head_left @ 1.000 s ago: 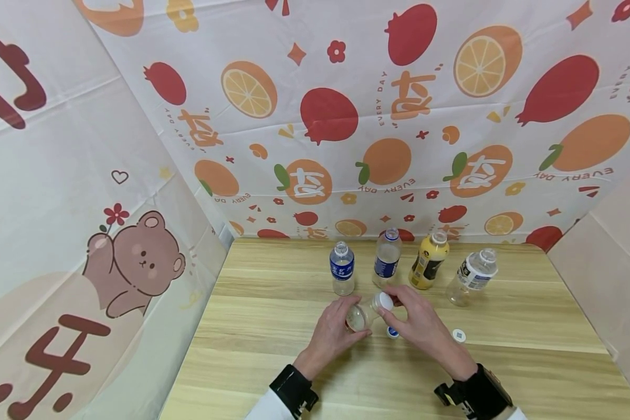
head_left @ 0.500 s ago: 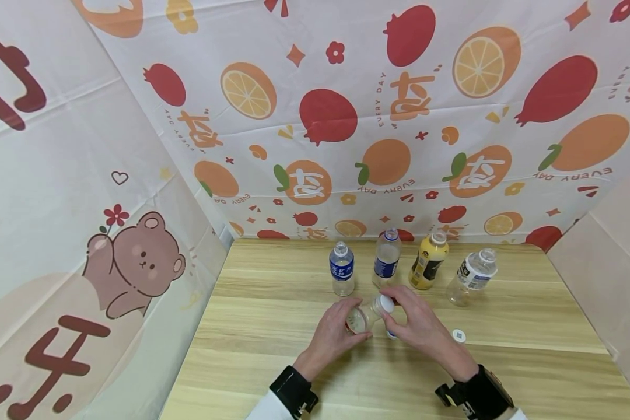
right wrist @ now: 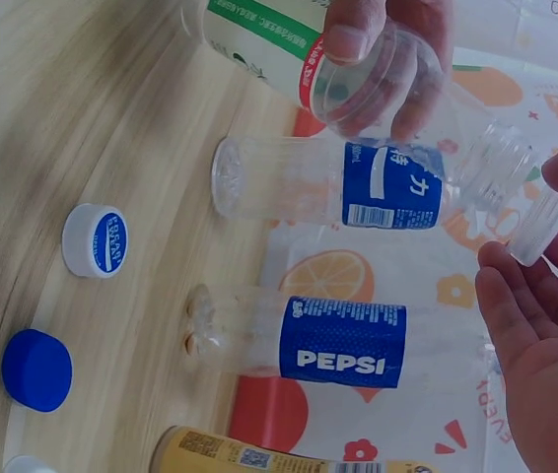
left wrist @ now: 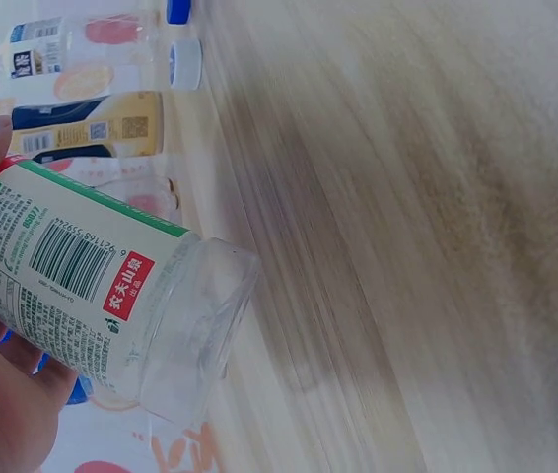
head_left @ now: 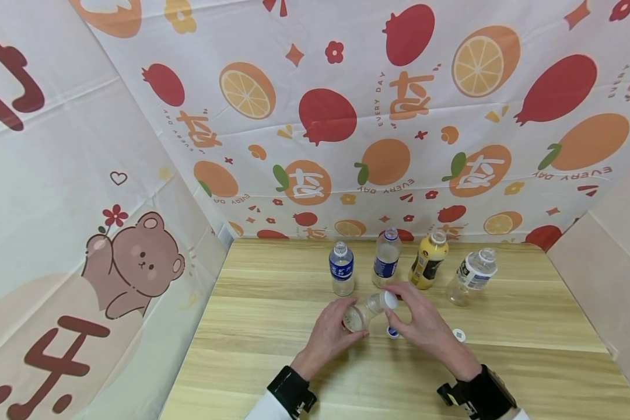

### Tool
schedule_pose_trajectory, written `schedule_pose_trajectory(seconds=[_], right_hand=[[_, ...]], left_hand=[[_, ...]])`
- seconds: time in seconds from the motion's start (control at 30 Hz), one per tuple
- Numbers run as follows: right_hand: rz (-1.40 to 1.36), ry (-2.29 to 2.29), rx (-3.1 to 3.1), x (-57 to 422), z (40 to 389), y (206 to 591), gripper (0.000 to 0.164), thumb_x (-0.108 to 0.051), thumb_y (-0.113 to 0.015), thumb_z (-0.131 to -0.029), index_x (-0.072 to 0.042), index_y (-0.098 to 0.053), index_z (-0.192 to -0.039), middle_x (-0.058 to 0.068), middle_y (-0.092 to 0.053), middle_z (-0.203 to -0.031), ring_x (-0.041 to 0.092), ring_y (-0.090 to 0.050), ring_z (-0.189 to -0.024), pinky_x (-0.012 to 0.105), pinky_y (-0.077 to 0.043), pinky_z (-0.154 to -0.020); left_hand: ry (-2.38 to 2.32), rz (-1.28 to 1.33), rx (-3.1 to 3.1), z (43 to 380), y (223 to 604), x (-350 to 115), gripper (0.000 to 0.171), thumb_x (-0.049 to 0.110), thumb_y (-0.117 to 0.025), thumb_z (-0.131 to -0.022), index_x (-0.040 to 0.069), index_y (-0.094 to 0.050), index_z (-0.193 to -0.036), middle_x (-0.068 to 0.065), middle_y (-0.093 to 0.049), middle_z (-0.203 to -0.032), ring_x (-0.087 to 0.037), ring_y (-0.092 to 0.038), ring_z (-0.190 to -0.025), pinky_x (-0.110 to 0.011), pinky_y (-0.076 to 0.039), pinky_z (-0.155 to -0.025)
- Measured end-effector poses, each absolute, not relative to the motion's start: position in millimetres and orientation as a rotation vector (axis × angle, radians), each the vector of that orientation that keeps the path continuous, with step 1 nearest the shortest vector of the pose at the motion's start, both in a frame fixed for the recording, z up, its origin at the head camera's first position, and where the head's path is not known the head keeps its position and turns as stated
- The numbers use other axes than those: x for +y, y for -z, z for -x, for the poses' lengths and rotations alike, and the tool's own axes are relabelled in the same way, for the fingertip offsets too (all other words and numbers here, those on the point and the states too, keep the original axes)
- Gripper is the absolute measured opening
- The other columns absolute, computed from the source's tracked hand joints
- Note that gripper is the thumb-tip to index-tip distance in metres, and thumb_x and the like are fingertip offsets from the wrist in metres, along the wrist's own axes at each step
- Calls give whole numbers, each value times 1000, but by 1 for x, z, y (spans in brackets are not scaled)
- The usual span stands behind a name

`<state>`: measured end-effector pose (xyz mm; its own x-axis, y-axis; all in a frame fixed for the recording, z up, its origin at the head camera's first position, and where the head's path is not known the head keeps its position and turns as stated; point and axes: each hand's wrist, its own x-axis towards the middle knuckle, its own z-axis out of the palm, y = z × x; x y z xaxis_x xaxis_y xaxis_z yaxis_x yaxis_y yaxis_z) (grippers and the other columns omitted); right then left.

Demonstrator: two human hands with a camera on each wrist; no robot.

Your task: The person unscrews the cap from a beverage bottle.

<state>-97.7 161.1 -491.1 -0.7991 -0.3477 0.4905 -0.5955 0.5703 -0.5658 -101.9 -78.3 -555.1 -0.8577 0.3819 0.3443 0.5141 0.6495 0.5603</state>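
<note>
My left hand [head_left: 329, 329] grips a clear plastic bottle [left wrist: 82, 266] round its body, above the table. White and green, its label carries a barcode and a red block. The bottle leans, with its neck [right wrist: 501, 163] toward my right hand [head_left: 425, 324]. Thumb and fingers of that hand pinch a white cap [head_left: 390, 300] at the mouth; in the right wrist view the cap [right wrist: 540, 227] sits at the neck's end and the screw threads show beside it. Below, on the table, lies a blue-and-white cap [head_left: 392, 332].
Behind the hands stand a small blue-labelled bottle [head_left: 342, 269], a Pepsi bottle [head_left: 387, 259], a yellow bottle [head_left: 429, 261] and a clear bottle with a white label [head_left: 471, 277]. A loose white cap [head_left: 459, 335] lies right. A blue cap [right wrist: 37, 370] shows in the right wrist view.
The right hand and the white cap have shifted slightly to the right, and more of the bottle's neck shows. The left hand has barely moved.
</note>
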Motion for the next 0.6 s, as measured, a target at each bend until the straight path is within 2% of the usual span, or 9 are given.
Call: schedule_pose_trajectory(seconds=[0.3, 0.6], right_hand=[[-697, -1077, -2547, 165, 99, 503, 49, -9, -81, -87, -8, -62, -133, 5, -66, -123, 19, -64, -111, 45, -59, -88], [-663, -1084, -2642, 164, 102, 521, 46, -12, -82, -88, -6, -64, -130, 6, -68, -123, 27, -65, -115, 51, -56, -95]], left_hand=[[1046, 634, -2661, 103, 556, -95, 77, 28, -94, -76, 6, -57, -139, -8, -67, -130, -24, -64, -116, -42, -54, -99], [1072, 558, -2602, 107, 554, -107, 74, 25, -95, -74, 6, -59, -136, -10, -66, -131, -26, -64, -117, -45, -55, -99]])
